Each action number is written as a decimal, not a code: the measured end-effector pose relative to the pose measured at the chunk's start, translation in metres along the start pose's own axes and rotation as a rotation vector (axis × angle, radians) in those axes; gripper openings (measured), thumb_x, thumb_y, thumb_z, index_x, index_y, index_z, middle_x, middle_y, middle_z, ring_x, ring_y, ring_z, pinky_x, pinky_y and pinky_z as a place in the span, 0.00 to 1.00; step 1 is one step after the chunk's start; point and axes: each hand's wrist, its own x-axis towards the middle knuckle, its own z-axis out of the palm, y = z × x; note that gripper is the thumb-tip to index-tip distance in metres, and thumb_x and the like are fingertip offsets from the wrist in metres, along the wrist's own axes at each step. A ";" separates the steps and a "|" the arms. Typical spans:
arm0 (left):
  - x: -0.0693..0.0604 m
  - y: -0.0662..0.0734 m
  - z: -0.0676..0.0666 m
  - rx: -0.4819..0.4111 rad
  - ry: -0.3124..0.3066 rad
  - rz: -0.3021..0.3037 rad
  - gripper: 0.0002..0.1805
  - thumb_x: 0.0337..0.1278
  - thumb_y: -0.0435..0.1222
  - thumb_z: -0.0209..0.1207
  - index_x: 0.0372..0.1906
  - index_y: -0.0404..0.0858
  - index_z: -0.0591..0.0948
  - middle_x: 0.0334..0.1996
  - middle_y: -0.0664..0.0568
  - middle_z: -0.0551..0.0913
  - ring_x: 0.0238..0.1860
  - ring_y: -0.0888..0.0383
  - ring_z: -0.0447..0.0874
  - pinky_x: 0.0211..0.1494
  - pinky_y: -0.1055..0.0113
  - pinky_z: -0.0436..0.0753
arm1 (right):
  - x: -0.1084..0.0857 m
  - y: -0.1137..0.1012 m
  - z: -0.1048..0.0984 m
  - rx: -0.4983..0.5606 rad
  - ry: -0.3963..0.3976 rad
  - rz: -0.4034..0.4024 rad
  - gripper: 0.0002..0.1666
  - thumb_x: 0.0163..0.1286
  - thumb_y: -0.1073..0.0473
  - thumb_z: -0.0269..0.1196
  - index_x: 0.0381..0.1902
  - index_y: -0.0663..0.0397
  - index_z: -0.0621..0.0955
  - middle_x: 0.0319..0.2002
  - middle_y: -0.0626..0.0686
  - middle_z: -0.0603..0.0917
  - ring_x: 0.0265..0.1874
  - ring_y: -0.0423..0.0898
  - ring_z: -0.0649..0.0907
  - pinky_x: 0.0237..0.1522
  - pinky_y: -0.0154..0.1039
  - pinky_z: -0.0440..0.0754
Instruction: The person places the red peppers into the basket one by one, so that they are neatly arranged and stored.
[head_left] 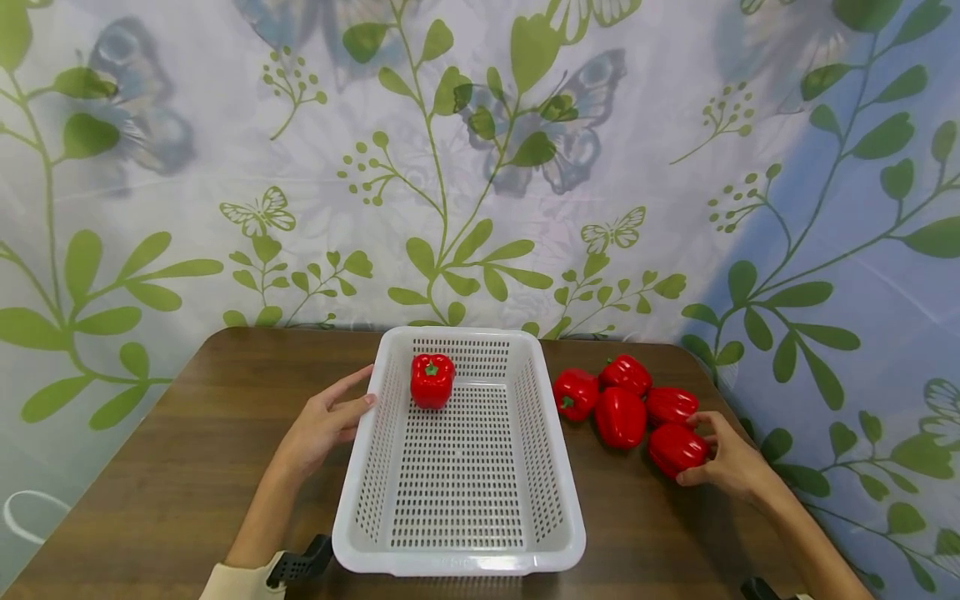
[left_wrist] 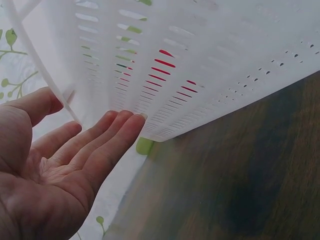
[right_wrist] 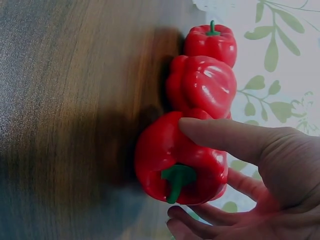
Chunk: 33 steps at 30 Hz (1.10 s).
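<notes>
A white perforated basket (head_left: pixel 459 562) stands on the table with one red bell pepper (head_left: pixel 432 381) inside at its back left. The left hand (head_left: pixel 318 429) is at the basket's left side, thumb at the rim, fingers relaxed along the outer wall; the left wrist view shows this hand (left_wrist: pixel 65 165) beside the slotted wall (left_wrist: pixel 200 80). To the right of the basket lie several red peppers (head_left: pixel 620 417). The right hand (head_left: pixel 723 458) grips the nearest pepper (head_left: pixel 677 450) between thumb and fingers. In the right wrist view, the thumb of this hand (right_wrist: pixel 265 175) lies on that pepper (right_wrist: pixel 155 150).
The brown wooden table (head_left: pixel 187 433) extends on both sides of the basket. Behind it hangs a cloth (head_left: pixel 480 167) with leaves and butterflies, which continues along the right side. A white loop (head_left: pixel 33 517) shows at the far left.
</notes>
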 end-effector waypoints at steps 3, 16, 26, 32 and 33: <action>0.000 -0.001 0.000 0.003 -0.001 0.000 0.35 0.71 0.44 0.61 0.78 0.49 0.64 0.62 0.33 0.80 0.52 0.44 0.89 0.51 0.54 0.89 | -0.001 0.000 0.001 -0.003 0.014 0.001 0.54 0.52 0.58 0.79 0.67 0.66 0.59 0.56 0.80 0.74 0.53 0.71 0.79 0.42 0.52 0.83; -0.001 -0.002 0.000 0.004 -0.004 0.000 0.34 0.71 0.44 0.60 0.78 0.49 0.64 0.62 0.33 0.79 0.53 0.44 0.88 0.52 0.54 0.89 | -0.002 -0.003 0.003 -0.059 0.041 0.031 0.53 0.53 0.54 0.78 0.66 0.67 0.61 0.58 0.81 0.74 0.52 0.70 0.80 0.42 0.52 0.83; 0.000 0.000 0.000 0.022 0.004 -0.001 0.34 0.71 0.46 0.61 0.78 0.50 0.64 0.63 0.34 0.80 0.53 0.43 0.88 0.52 0.53 0.88 | -0.004 -0.005 0.001 -0.071 0.039 0.040 0.52 0.55 0.50 0.77 0.68 0.71 0.64 0.54 0.74 0.79 0.51 0.65 0.81 0.41 0.47 0.82; 0.000 0.002 -0.001 0.022 0.001 -0.007 0.35 0.71 0.46 0.61 0.78 0.50 0.64 0.62 0.34 0.80 0.53 0.42 0.88 0.52 0.53 0.88 | -0.007 -0.012 -0.002 -0.078 0.044 0.042 0.51 0.57 0.47 0.75 0.67 0.70 0.66 0.55 0.72 0.80 0.54 0.65 0.80 0.42 0.46 0.82; 0.000 0.002 -0.001 0.021 0.000 -0.006 0.34 0.71 0.46 0.61 0.78 0.50 0.64 0.62 0.34 0.80 0.53 0.42 0.88 0.52 0.53 0.88 | -0.007 -0.014 -0.003 -0.077 0.051 0.043 0.51 0.58 0.47 0.75 0.68 0.69 0.66 0.54 0.72 0.80 0.54 0.65 0.81 0.42 0.44 0.82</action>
